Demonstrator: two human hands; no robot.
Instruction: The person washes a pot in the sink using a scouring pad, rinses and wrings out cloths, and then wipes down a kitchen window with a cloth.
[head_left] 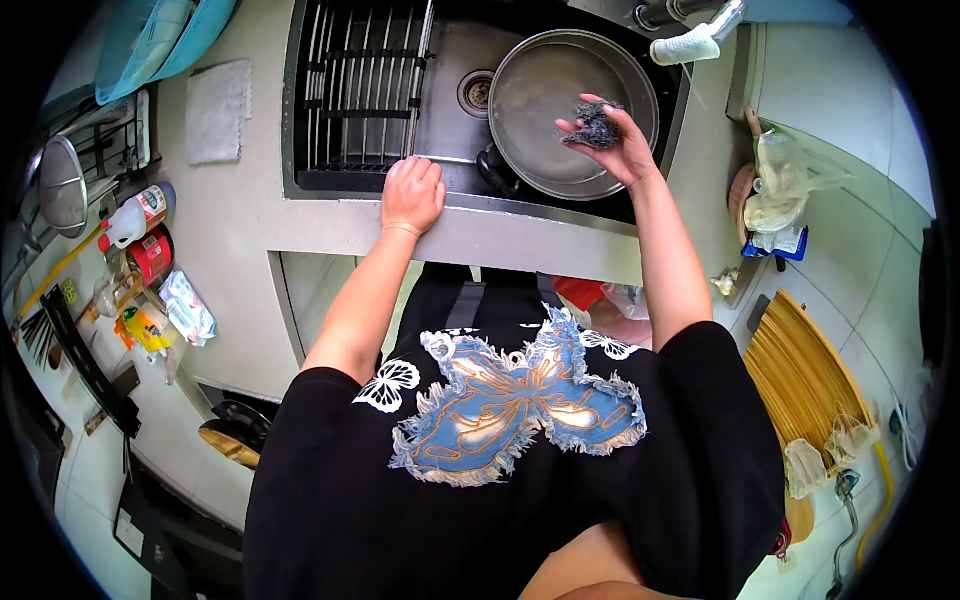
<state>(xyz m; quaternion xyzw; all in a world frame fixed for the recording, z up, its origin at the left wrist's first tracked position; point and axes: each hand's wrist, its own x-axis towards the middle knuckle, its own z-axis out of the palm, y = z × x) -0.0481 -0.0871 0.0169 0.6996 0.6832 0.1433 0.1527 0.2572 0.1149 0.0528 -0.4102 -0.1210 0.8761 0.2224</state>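
Right grip (627,156), scourer (598,127) within, pan (535,105) below

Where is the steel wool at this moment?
In the head view, the steel wool is in the right hand, over the pan at the right side of the sink.

A pale grey surface (212,230) runs across the front of the kitchen and turns down the left side, making a corner. Light tiles (875,285) with thin joints line the right side — faintly greenish — and white tiles (95,510) show at lower left, all under bright, fairly even light.
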